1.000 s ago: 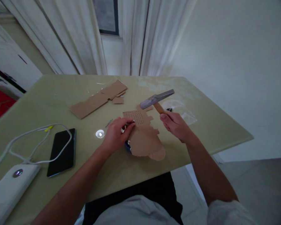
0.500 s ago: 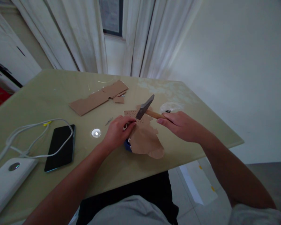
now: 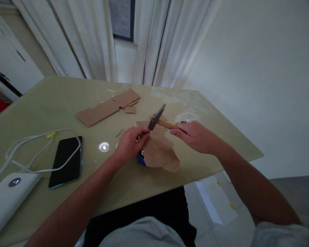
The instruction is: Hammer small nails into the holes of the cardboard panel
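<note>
Olive-green table (image 3: 54, 99) fills the left and centre of frame. Black phone (image 3: 65, 161) lies flat at lower left, a white cable (image 3: 38, 144) looping over its top edge. White power bank (image 3: 7, 197) at far lower left corner, cable leading to it. Long cardboard strip (image 3: 106, 107) lies upper centre. White curtains (image 3: 149, 41) hang along the top, dark window (image 3: 122, 19) between them. Plain wall at right.

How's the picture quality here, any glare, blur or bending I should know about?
Head view: dim, flat light; a bright glare spot on the table; curtains and walls bow outward from wide-angle distortion; the hammer head is slightly soft.
</note>
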Demonstrator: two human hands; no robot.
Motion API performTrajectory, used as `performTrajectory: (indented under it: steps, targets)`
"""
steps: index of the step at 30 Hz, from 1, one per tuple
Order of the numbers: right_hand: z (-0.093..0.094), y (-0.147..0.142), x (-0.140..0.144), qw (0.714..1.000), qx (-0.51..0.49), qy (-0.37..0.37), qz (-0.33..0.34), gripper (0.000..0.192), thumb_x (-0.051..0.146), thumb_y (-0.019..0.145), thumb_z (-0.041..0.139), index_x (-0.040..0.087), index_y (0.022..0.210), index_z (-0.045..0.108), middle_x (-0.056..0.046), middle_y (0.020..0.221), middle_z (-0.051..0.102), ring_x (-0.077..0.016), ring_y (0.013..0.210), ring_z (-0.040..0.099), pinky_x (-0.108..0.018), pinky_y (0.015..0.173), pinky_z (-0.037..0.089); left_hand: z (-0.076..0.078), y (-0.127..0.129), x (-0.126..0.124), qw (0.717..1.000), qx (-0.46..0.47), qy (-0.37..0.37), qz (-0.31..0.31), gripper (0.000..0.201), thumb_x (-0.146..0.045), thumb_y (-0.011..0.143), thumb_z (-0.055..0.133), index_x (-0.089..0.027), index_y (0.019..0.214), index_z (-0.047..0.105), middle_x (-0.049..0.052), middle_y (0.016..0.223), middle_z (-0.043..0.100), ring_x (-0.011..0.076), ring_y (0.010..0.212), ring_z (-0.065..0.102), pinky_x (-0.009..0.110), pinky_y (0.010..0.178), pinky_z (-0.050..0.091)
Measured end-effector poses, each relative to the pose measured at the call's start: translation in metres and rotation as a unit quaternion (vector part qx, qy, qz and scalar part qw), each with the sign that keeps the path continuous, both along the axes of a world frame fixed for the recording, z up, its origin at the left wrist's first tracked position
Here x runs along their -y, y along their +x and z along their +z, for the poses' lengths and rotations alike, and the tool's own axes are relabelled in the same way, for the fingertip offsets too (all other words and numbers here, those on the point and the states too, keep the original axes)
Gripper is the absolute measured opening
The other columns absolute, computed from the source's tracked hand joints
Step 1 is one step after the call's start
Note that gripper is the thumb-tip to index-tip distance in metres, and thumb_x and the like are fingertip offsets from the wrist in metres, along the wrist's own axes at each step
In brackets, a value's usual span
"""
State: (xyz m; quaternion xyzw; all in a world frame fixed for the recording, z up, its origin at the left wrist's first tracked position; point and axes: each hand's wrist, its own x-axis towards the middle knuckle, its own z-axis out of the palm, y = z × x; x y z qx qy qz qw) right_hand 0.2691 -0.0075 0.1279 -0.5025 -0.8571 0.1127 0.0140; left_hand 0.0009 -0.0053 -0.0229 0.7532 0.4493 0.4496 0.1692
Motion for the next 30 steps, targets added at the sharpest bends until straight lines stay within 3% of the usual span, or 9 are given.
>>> performTrajectory:
  steps: [7,13,19,30]
  targets:
    - [-0.0009,-0.0016,0.0031,1.0,-0.011,-0.014,-0.001,0.052,0.056,0.117,0.042,0.024,0.078,0.05,-0.001,0.072,0.056,-0.0193,0.07,0.053,-0.036,0.071,0.028,0.0034,0.0002,0.0,1.0,-0.002,-0.01,0.002,0.017,-0.031,0.105,0.07,-0.023,0.108,0.084,0.006,0.095,0.084,0.022,0.081,0.072,0.036,0.079,0.058]
    - [0.0026,-0.0016,0.0055,0.999,-0.032,0.013,-0.012,0.054,0.06,0.117,0.042,0.023,0.08,0.055,-0.003,0.075,0.062,-0.0198,0.072,0.056,-0.036,0.071,0.029,0.004,0.0003,0.0006,1.0,-0.002,-0.016,0.004,0.019,-0.032,0.105,0.07,-0.023,0.111,0.085,0.006,0.097,0.084,0.0224,0.083,0.073,0.036,0.082,0.06]
    - [-0.0021,-0.0051,0.0043,1.0,-0.011,-0.009,-0.006,0.053,0.054,0.117,0.046,0.023,0.076,0.056,-0.003,0.072,0.063,-0.0194,0.07,0.057,-0.035,0.07,0.03,0.0036,0.0002,0.0006,1.0,-0.007,-0.017,0.006,0.017,-0.032,0.105,0.07,-0.024,0.109,0.084,0.006,0.096,0.084,0.0229,0.084,0.073,0.037,0.081,0.059]
    - [-0.0028,-0.0028,0.0059,0.999,-0.046,-0.006,-0.027,0.053,0.057,0.117,0.044,0.024,0.077,0.052,-0.002,0.071,0.058,-0.0193,0.071,0.056,-0.035,0.07,0.029,0.0035,0.0018,0.0006,1.0,-0.001,-0.013,0.009,0.019,-0.033,0.105,0.069,-0.023,0.108,0.085,0.006,0.095,0.084,0.0232,0.084,0.073,0.037,0.082,0.06]
